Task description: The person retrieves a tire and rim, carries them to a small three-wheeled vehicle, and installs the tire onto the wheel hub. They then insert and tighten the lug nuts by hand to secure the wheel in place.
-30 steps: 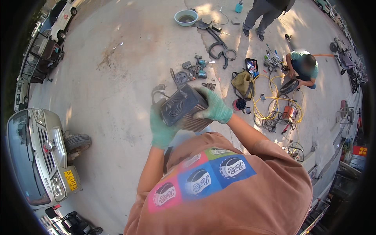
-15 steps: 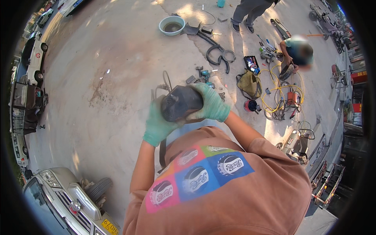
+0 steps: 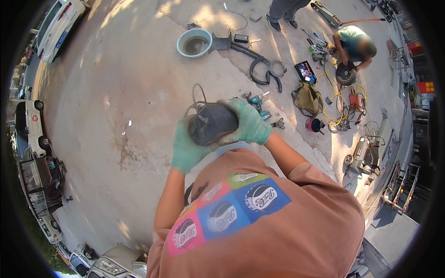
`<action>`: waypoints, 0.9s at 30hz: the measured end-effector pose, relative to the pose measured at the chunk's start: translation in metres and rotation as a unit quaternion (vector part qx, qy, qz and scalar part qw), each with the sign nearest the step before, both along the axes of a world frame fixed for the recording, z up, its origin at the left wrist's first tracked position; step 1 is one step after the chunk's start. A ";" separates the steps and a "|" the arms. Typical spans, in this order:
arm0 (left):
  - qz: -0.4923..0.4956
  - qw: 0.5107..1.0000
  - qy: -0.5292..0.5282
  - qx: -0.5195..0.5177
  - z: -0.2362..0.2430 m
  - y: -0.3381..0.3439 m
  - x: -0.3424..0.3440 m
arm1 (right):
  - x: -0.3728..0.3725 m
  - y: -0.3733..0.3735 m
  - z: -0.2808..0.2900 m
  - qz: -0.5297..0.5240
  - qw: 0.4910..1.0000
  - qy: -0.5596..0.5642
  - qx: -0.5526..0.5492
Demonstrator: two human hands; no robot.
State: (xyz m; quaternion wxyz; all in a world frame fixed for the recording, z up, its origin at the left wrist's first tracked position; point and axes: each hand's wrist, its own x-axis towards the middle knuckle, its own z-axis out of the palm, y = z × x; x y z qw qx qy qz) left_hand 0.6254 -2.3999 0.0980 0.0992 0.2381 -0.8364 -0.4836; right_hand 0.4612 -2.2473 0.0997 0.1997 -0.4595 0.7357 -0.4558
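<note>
Seems the holding-and-handling step is in hand: the black box [image 3: 218, 121] is held up in front of the chest, clear of the ground. It's gripped from both sides, left hand [image 3: 187, 148] and right hand [image 3: 251, 121] curled around it, spread only as wide as the box. For the next move, an even two-handed hold is probably needed, with the cord [image 3: 198, 85] kept from snagging.

Gloved hands [image 3: 249, 121], curled inward, bare forearms [image 3: 170, 197]
</note>
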 end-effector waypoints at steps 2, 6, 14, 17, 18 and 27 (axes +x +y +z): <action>0.012 1.000 0.000 0.029 -0.002 -0.049 -0.015 | -0.017 -0.047 -0.011 0.003 1.000 0.003 0.001; 0.111 0.981 0.017 0.158 0.003 -0.127 -0.049 | -0.063 -0.107 -0.011 -0.012 0.997 -0.077 -0.019; 0.293 0.888 0.049 0.350 -0.047 -0.262 -0.133 | -0.163 -0.145 -0.079 -0.320 0.904 -0.272 0.077; 0.292 0.867 -0.001 0.405 -0.079 -0.310 -0.188 | -0.189 -0.144 -0.096 -0.419 0.842 -0.335 0.053; 0.280 0.873 -0.020 0.399 -0.091 -0.327 -0.206 | -0.196 -0.143 -0.101 -0.443 0.826 -0.344 0.051; 0.223 0.898 -0.104 0.366 -0.108 -0.375 -0.344 | -0.266 -0.148 -0.163 -0.493 0.791 -0.326 0.157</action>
